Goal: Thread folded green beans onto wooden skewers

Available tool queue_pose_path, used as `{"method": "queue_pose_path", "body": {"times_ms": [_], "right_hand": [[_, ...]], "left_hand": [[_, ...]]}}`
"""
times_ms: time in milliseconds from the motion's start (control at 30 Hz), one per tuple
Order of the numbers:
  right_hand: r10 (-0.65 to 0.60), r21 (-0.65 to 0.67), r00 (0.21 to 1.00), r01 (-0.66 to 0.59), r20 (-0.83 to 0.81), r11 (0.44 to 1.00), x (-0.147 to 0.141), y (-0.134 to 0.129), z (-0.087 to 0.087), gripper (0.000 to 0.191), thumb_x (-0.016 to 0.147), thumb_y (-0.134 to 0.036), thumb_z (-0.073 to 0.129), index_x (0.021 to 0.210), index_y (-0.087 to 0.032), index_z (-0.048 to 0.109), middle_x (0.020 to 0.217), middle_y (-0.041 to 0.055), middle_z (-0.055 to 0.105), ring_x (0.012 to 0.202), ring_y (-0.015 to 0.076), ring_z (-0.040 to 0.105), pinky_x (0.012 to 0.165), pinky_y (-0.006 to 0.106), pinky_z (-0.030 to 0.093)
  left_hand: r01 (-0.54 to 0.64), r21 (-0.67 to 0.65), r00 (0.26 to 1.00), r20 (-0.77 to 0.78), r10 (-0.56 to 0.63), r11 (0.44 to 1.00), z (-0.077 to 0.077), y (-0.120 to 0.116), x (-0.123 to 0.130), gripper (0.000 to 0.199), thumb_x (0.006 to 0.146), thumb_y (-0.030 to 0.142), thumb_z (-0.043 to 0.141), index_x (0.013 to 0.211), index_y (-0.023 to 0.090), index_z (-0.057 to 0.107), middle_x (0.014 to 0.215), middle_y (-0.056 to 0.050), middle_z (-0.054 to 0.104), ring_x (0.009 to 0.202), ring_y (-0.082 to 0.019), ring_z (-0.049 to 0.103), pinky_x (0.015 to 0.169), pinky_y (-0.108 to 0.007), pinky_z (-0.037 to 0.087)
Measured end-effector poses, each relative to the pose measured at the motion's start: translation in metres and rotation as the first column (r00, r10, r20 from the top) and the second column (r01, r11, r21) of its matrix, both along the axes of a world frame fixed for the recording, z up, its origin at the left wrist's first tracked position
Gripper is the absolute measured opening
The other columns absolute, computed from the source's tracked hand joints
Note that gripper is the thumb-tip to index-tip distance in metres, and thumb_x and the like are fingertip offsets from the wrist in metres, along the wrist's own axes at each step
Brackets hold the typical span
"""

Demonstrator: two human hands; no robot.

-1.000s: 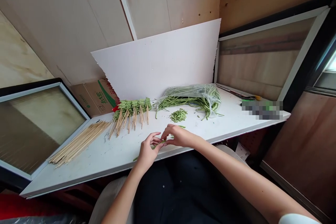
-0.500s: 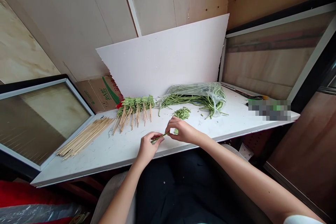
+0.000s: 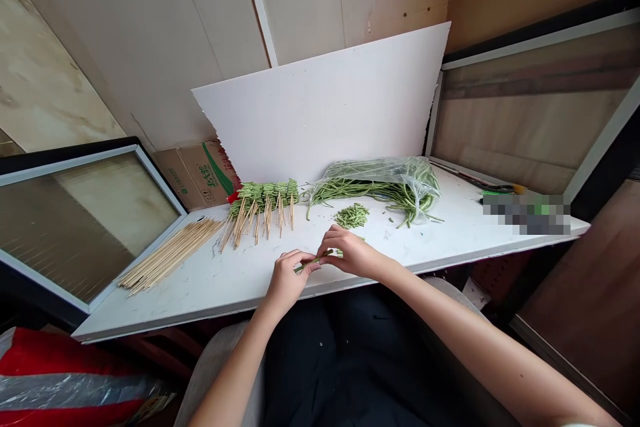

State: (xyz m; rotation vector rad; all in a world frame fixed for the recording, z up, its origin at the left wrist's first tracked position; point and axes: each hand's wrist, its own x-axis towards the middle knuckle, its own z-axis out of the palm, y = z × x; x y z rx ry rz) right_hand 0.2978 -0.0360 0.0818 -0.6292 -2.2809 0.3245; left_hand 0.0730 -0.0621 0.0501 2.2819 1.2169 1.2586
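Near the table's front edge, my left hand (image 3: pixel 289 276) pinches a thin green bean (image 3: pixel 314 260) between thumb and fingers. My right hand (image 3: pixel 349 251) closes on the same bean from the other side, fingertips almost meeting those of the left. Just beyond the right hand lies a small heap of short-cut bean pieces (image 3: pixel 351 215); a few more pieces are partly hidden behind that hand. Further back, long green beans (image 3: pixel 345 188) spill from a clear plastic bag (image 3: pixel 417 177). Left of them are stacked skewers threaded with bean pieces (image 3: pixel 265 195), their bare ends toward me.
A bundle of bare bamboo skewers (image 3: pixel 173 253) lies on the white table (image 3: pixel 240 287) at left. A white board (image 3: pixel 325 113) leans behind, beside a cardboard box (image 3: pixel 193 177). Framed panels stand at both ends. A blurred-out item (image 3: pixel 527 213) is at the right.
The view has shifted slightly, so the table sits a little further right. My hands have drawn closer together on the bean, and its angle between them has changed a little.
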Motion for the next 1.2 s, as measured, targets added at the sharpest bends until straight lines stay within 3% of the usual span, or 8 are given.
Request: {"method": "queue_pose_path", "body": {"times_ms": [267,467,533,633,733,800,967,1200], "right_hand": [[0.063,-0.051,0.988,-0.071,-0.142,0.996,-0.007,0.0,-0.006,0.01,0.089,-0.012,0.076,0.087,-0.022,0.078,0.08,0.0057,0.073,0.091,0.0239,0.058,0.083,0.036,0.049],[0.081,-0.165,0.978,-0.113,-0.194,0.98,-0.002,0.007,-0.008,0.007,0.09,-0.025,0.078,0.084,-0.021,0.079,0.079,0.0058,0.073,0.091,0.0225,0.061,0.089,0.036,0.048],[0.018,-0.171,0.983,-0.05,-0.182,0.984,0.009,0.016,-0.009,0.014,0.09,-0.034,0.079,0.085,-0.021,0.08,0.084,0.0071,0.073,0.092,0.0231,0.062,0.09,0.037,0.048],[-0.186,-0.118,0.974,0.171,-0.126,0.978,0.034,0.037,-0.013,0.025,0.09,-0.046,0.077,0.089,-0.021,0.082,0.093,0.0101,0.072,0.098,0.0266,0.061,0.09,0.04,0.047],[-0.439,-0.068,0.898,0.436,-0.036,0.897,0.062,0.059,-0.021,0.031,0.092,-0.049,0.072,0.09,-0.02,0.083,0.089,0.0114,0.073,0.092,0.0281,0.061,0.09,0.042,0.046],[-0.512,-0.086,0.858,0.514,0.052,0.853,0.077,0.07,-0.029,0.032,0.091,-0.049,0.071,0.09,-0.019,0.083,0.086,0.0105,0.075,0.087,0.0267,0.062,0.09,0.041,0.046],[-0.57,-0.181,0.8,0.598,0.186,0.781,0.089,0.078,-0.046,0.034,0.09,-0.051,0.068,0.09,-0.02,0.083,0.085,0.0098,0.078,0.087,0.0269,0.066,0.079,0.034,0.047],[-0.51,-0.398,0.841,0.538,0.182,0.743,0.086,0.077,-0.046,0.062,0.105,-0.055,0.039,0.087,-0.014,0.081,0.08,0.0142,0.078,0.069,0.0242,0.07,0.069,0.032,0.047]], "left_hand": [[0.045,0.051,0.998,-0.035,-0.044,0.998,0.003,-0.004,0.002,0.011,0.089,0.015,0.076,0.083,0.024,0.078,0.086,-0.002,0.079,0.081,-0.02,0.069,0.087,-0.036,0.049],[0.099,0.014,0.994,0.037,-0.099,0.995,0.004,-0.001,-0.001,0.02,0.09,0.009,0.068,0.08,0.023,0.079,0.082,-0.003,0.078,0.08,-0.02,0.071,0.086,-0.036,0.053],[0.081,-0.027,0.995,0.068,-0.079,0.996,0.003,0.001,-0.003,0.014,0.09,0.015,0.07,0.084,0.022,0.08,0.083,-0.004,0.079,0.08,-0.021,0.072,0.085,-0.036,0.055],[0.062,-0.07,0.994,0.098,-0.055,0.996,0.0,0.005,-0.005,0.009,0.091,0.025,0.073,0.09,0.021,0.081,0.09,-0.007,0.08,0.085,-0.023,0.074,0.083,-0.036,0.058],[0.06,-0.089,0.993,0.104,-0.051,0.994,-0.003,0.007,-0.006,0.011,0.091,0.029,0.074,0.092,0.021,0.081,0.093,-0.008,0.08,0.088,-0.023,0.074,0.083,-0.035,0.059],[0.059,-0.107,0.994,0.099,-0.048,0.993,-0.005,0.008,-0.006,0.01,0.091,0.027,0.075,0.093,0.02,0.081,0.093,-0.008,0.08,0.089,-0.023,0.075,0.083,-0.034,0.059],[0.063,-0.146,0.996,0.079,-0.052,0.987,-0.009,0.009,-0.007,0.009,0.089,0.026,0.077,0.094,0.02,0.082,0.094,-0.007,0.08,0.086,-0.022,0.075,0.083,-0.034,0.059],[0.068,-0.157,0.996,0.06,-0.059,0.985,-0.009,0.009,-0.008,0.009,0.089,0.025,0.076,0.095,0.021,0.082,0.095,-0.008,0.08,0.087,-0.022,0.073,0.082,-0.033,0.058]]}}
